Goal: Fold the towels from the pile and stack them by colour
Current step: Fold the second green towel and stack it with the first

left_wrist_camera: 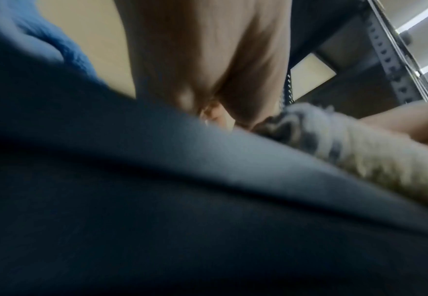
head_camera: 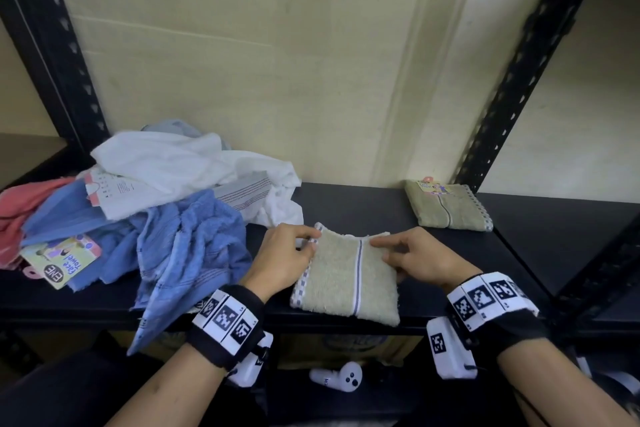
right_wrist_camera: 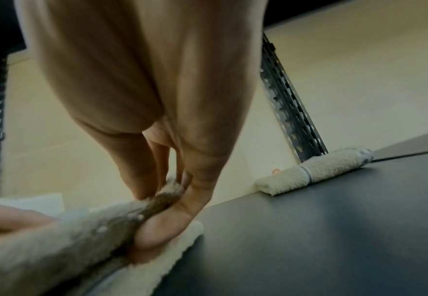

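A beige towel (head_camera: 341,279) with a blue stripe lies folded on the black shelf (head_camera: 374,204) in front of me. My left hand (head_camera: 289,253) pinches its far left corner at the checked border. My right hand (head_camera: 412,253) pinches the far right edge; in the right wrist view the thumb and fingers (right_wrist_camera: 167,226) clamp the beige towel (right_wrist_camera: 55,250). A second folded beige towel (head_camera: 446,206) sits at the back right, also seen as the folded beige towel (right_wrist_camera: 314,172). The pile (head_camera: 149,204) of white, blue and pink towels lies at the left.
Black slotted shelf uprights (head_camera: 512,80) stand at the back right and back left. A card label (head_camera: 60,262) lies on the pile's front. A white controller (head_camera: 337,380) lies below the shelf edge. Bare black shelf (head_camera: 540,246) extends to the right.
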